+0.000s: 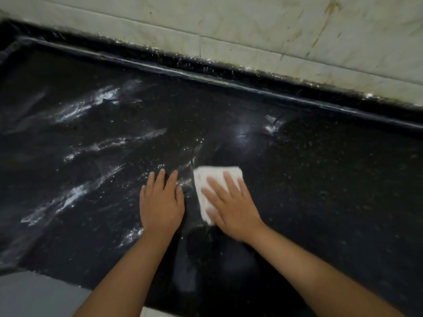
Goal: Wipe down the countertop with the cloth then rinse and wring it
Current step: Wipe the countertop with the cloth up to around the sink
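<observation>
The right hand (231,207) presses a folded white cloth (215,186) flat on the speckled black stone worktop (320,179), fingers (230,179) straight, spread. Just left of the cloth, the left hand (161,202) rests flat, fingers together.

Stained pale tiled wall (251,26) at the back, grey floor (34,296) at lower left.

Two bare forearms are showing from the lower edge, with no sleeves reaching into view. The left hand (161,202) and the right hand (231,203) are wearing no gloves, rings, watch or bracelets.
</observation>
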`<state>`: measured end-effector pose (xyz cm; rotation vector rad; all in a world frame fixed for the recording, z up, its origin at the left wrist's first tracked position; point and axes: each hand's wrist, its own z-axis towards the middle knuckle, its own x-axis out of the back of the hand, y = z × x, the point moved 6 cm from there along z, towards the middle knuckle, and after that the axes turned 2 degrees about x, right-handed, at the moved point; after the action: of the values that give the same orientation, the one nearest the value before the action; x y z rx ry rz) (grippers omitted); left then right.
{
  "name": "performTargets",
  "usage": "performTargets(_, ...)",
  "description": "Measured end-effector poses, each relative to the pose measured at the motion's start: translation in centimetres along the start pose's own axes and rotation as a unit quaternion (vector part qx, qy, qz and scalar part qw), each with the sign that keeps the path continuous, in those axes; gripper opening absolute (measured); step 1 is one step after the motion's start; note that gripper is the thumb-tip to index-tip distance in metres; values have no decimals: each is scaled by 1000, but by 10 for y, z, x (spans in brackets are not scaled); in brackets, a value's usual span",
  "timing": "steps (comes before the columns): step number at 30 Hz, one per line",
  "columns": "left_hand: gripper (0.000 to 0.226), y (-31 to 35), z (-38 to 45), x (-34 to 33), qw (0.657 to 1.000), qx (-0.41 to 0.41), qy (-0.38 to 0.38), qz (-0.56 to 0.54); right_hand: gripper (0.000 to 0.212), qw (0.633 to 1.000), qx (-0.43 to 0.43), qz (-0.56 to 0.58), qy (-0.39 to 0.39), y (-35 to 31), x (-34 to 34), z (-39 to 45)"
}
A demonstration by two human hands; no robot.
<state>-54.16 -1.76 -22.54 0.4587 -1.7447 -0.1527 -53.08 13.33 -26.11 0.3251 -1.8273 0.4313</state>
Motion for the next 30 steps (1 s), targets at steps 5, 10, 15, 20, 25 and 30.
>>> performTargets(5, 48, 13, 17, -11, 1000, -24, -11, 10, 56, 993, -116, 6, -1, 109, -8, -94)
performTargets(10, 85, 14, 23, -26, 998, -31, -13, 58, 53, 938, -338, 78, 23, 197, 29, -38)
performTargets(15, 85, 13, 26, -30, 997, -21, -11, 76, 53, 961, -267, 74, -15, 157, 47, 82)
performTargets(20, 50, 13, 26, -27, 995, -1, -26, 93, 56, 999, -44, 8, 27, 65, 33, 85)
performTargets(25, 51, 12, 25, -30, 995, -4, -27, 101, 51, 994, 89, -64, 25, 108, 3, -3)
performTargets(30, 51, 12, 26, -31, 996, -3, -20, 92, 70, 983, -182, 17, 19, 237, 36, -21)
